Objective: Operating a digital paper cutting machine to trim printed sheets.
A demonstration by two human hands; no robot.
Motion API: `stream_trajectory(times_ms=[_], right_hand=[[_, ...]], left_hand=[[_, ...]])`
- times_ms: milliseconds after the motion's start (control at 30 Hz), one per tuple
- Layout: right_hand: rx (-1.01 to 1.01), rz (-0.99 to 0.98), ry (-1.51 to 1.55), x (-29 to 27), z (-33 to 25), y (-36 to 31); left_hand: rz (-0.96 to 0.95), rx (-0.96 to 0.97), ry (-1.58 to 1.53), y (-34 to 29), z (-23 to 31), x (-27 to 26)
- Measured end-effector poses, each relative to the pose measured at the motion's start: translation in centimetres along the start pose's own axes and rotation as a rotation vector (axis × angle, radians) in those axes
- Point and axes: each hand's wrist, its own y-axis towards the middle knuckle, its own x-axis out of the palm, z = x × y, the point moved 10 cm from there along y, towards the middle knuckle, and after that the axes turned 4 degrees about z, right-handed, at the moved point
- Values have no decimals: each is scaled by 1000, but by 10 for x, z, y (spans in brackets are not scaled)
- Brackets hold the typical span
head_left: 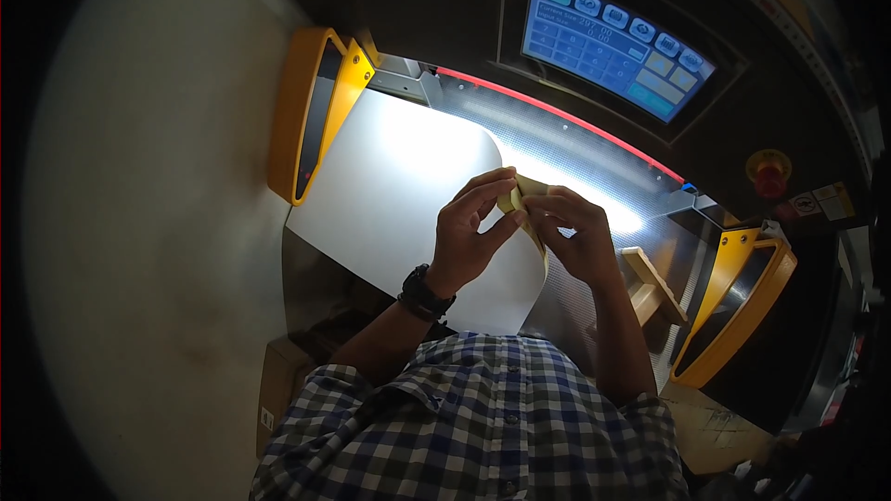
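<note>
My left hand, with a black watch on its wrist, pinches a small pale yellow piece of paper. On its other side my right hand grips the same piece, fingers bent and pressed together. The paper looks folded or curled between the fingertips, which hide part of it. Below both hands spreads a large white sheet, its right edge curving beside the fingers. Whether the yellow piece is joined to the sheet, I cannot tell.
A perforated metal machine bed lies under the sheet, with a wooden block at right. Yellow-framed guards flank the bed. Beyond are a lit touchscreen and a red stop button. A cardboard box stands lower left.
</note>
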Motion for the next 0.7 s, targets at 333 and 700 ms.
stream_trajectory(times_ms=[333, 700], right_hand=[[107, -25, -31, 0, 13, -1], [133, 45, 15, -3, 11, -3]], left_hand=[[14, -6, -9, -1, -2, -2], [-6, 0, -11, 0, -2, -1]])
